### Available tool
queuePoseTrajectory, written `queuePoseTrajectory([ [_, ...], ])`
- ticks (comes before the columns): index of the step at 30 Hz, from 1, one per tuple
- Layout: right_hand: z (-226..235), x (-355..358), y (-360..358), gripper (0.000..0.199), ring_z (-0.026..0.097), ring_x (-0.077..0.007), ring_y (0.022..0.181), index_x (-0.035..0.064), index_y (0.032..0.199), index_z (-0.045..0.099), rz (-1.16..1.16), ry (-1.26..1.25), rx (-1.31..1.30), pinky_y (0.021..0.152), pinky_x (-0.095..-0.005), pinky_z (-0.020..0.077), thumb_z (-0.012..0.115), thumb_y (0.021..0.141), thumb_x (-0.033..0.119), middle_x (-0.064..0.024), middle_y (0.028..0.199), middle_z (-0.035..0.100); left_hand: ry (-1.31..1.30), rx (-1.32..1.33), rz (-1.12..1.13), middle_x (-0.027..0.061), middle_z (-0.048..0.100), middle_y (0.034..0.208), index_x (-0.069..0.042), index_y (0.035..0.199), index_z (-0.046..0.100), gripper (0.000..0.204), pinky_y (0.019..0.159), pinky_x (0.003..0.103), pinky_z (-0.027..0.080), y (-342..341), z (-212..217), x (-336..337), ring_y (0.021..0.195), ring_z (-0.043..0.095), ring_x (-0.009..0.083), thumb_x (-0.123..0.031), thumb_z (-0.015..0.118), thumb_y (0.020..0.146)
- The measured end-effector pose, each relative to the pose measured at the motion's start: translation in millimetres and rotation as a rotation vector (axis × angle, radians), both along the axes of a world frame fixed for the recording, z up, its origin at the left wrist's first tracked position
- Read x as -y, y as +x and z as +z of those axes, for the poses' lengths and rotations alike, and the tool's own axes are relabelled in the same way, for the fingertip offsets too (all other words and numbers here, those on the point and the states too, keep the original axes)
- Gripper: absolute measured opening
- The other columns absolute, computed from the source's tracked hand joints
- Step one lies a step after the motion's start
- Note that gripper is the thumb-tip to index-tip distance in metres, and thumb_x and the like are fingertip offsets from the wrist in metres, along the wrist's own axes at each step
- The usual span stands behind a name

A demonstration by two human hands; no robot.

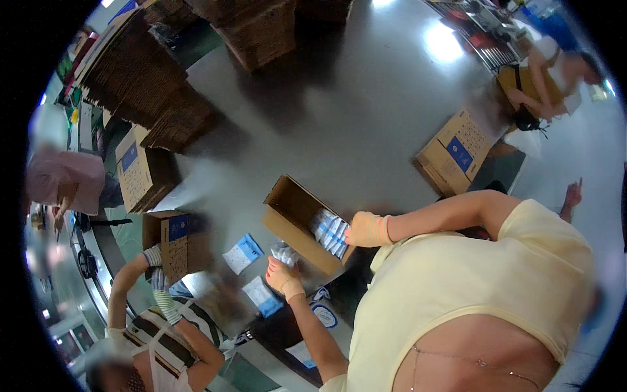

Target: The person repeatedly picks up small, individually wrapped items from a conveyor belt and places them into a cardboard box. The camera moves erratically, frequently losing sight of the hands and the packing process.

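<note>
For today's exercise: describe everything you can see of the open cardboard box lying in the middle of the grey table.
The open cardboard box is plain brown corrugated board, lying on the grey table with its flaps folded out and its opening facing up. White and blue packets are stacked in a row at its near end. The right hand, in a pale glove, rests on that end beside the packets. The left hand is just outside the box, holding another packet.

The right hand (367,229) hides part of the packets (328,233) in the open box (294,215). What the left hand (283,277) grips is too blurred to tell. The fisheye rim cuts off the cardboard stacks (140,78).
</note>
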State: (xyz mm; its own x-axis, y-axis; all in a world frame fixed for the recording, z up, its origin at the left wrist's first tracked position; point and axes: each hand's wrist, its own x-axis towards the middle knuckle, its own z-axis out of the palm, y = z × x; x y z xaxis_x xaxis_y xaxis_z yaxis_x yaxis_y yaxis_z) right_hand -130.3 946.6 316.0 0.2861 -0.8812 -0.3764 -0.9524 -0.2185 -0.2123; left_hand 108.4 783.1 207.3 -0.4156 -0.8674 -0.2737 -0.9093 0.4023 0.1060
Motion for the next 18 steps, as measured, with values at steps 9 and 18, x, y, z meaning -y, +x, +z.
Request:
queuePoseTrajectory([
  [9, -2.7, -2.9, -4.1, 0.012, 0.067, -0.0285, 0.072, 0.0075, 0.083, 0.065, -0.106, 0.121, 0.030, 0.054, -0.0402, 0.0512, 0.064, 0.072, 0.011, -0.0072, 0.078, 0.067, 0.458, -1.549, 0.134, 0.0108, 0.063, 0.105, 0.002, 0.111, 0.058, 0.041, 0.084, 0.037, 0.051, -47.8, 111.7, 8.8, 0.096, 0.060, 0.0237, -0.010, 0.070, 0.074],
  [18, -2.3, 4.0, 1.1, 0.008, 0.067, -0.0282, 0.072, 0.0091, 0.079, 0.064, -0.038, 0.036, -0.030, 0.056, -0.0408, 0.0523, 0.060, 0.074, 0.014, -0.0069, 0.078, 0.065, -0.149, -0.423, -0.321, 0.0057, 0.057, 0.122, -0.008, 0.125, 0.049, 0.071, 0.107, 0.051, 0.021, -123.7, 79.4, -25.2, 0.119, 0.046, 0.0243, -0.021, 0.080, 0.062],
])
